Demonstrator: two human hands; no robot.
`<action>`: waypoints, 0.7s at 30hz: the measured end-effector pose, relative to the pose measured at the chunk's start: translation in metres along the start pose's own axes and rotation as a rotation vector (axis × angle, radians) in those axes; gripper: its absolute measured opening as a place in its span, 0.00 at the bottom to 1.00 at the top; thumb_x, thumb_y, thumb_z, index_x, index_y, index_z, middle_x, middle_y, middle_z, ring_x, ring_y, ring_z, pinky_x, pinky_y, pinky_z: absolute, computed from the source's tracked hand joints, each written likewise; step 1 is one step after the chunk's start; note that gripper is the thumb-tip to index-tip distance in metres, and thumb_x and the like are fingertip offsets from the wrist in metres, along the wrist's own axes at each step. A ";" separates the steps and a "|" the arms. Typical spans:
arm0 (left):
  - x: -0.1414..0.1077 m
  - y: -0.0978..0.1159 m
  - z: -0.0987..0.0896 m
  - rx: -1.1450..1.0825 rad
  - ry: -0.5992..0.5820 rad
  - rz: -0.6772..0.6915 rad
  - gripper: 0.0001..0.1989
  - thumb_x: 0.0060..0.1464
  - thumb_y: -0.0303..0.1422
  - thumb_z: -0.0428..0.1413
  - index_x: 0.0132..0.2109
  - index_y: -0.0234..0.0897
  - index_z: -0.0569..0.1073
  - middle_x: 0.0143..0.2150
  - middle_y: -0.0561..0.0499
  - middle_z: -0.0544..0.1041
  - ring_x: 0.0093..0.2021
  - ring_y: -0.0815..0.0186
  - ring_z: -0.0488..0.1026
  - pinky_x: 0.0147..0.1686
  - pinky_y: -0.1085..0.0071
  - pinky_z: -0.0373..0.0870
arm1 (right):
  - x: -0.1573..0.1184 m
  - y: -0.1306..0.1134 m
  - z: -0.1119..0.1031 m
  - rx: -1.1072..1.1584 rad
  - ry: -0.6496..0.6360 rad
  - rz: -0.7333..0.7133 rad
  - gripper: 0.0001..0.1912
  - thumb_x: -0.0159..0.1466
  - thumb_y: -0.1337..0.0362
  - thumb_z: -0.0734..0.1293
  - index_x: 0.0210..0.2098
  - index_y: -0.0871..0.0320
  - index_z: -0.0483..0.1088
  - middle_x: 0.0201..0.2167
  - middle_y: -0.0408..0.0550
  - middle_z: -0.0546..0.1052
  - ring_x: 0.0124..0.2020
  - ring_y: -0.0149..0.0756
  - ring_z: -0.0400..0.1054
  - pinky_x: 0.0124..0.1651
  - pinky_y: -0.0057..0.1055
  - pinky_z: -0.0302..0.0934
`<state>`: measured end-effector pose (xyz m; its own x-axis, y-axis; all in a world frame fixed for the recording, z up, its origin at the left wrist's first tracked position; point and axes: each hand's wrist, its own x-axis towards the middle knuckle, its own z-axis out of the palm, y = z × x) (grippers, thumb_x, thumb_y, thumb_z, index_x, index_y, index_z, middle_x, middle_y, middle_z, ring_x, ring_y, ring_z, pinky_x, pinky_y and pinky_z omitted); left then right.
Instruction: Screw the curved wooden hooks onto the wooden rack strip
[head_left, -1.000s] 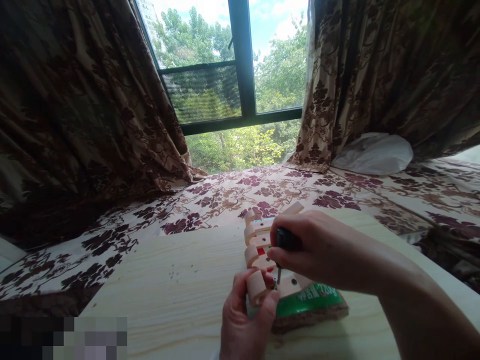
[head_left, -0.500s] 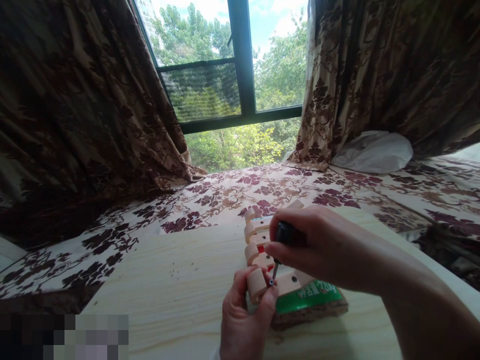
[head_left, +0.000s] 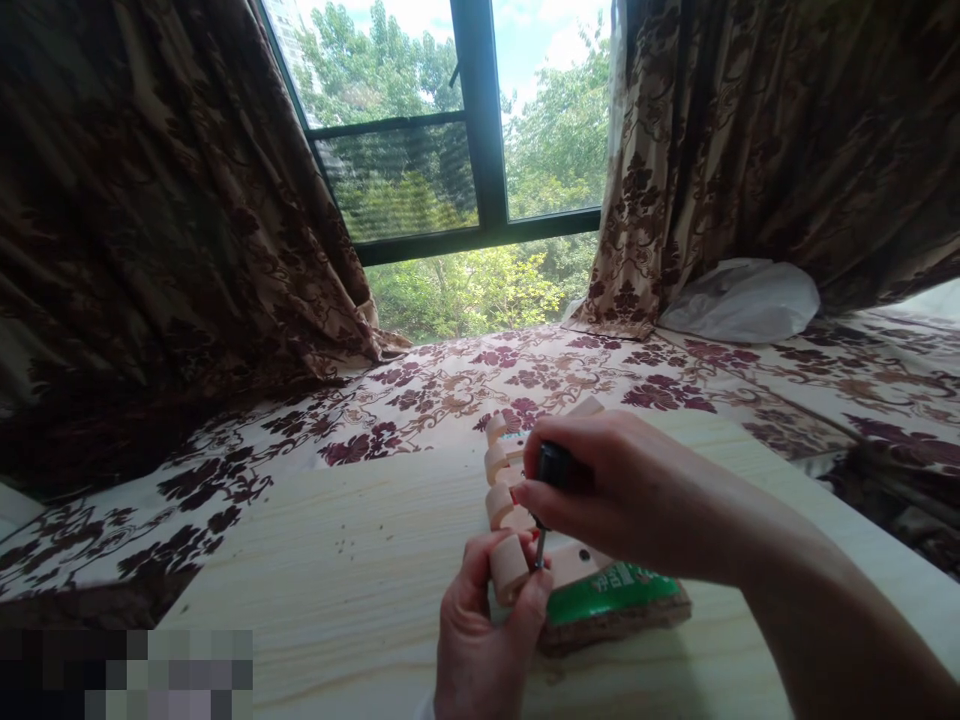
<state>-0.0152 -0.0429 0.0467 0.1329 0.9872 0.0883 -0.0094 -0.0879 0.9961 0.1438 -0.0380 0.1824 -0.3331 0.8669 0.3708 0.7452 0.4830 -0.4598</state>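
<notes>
My right hand (head_left: 592,480) is wrapped round the black handle of a screwdriver (head_left: 553,468), its metal shaft pointing down to my left fingertips. Thumb and fingers of my left hand (head_left: 487,620) pinch the near end of a wooden piece, beside a round wooden wheel (head_left: 510,568). More pale wooden wheels (head_left: 499,505) stand in a row behind it, joined to flat wooden bars with dark holes (head_left: 584,555). Under the bars lies a green package (head_left: 592,598) with white print. The screwdriver's tip is hidden at my left thumb.
A pale wooden board (head_left: 337,570) lies beneath everything, with small dark crumbs on its left part. Floral cloth (head_left: 450,390) covers the surface behind it. A white plastic bag (head_left: 742,302) sits at the back right, between curtains and window.
The screwdriver now stands more upright, its tip down at my left thumb. My right hand has shifted slightly left. The small metal part seen earlier at the tip is now hidden.
</notes>
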 end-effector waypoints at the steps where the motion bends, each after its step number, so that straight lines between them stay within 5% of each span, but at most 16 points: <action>1: 0.000 0.000 0.000 -0.002 -0.002 -0.001 0.12 0.49 0.39 0.60 0.37 0.38 0.71 0.37 0.50 0.75 0.37 0.66 0.70 0.40 0.72 0.68 | 0.000 0.000 0.000 -0.006 0.000 -0.001 0.07 0.59 0.63 0.64 0.25 0.56 0.66 0.18 0.35 0.65 0.21 0.24 0.53 0.24 0.25 0.45; 21: 0.000 0.012 0.005 -0.048 0.063 0.025 0.12 0.44 0.38 0.63 0.33 0.38 0.72 0.32 0.53 0.72 0.34 0.66 0.69 0.36 0.73 0.68 | -0.002 -0.001 0.000 -0.044 0.029 -0.020 0.07 0.59 0.63 0.64 0.25 0.56 0.66 0.19 0.35 0.65 0.21 0.24 0.52 0.24 0.26 0.45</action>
<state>-0.0104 -0.0451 0.0582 0.0690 0.9914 0.1115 -0.0597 -0.1074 0.9924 0.1433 -0.0399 0.1822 -0.3324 0.8528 0.4029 0.7631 0.4942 -0.4164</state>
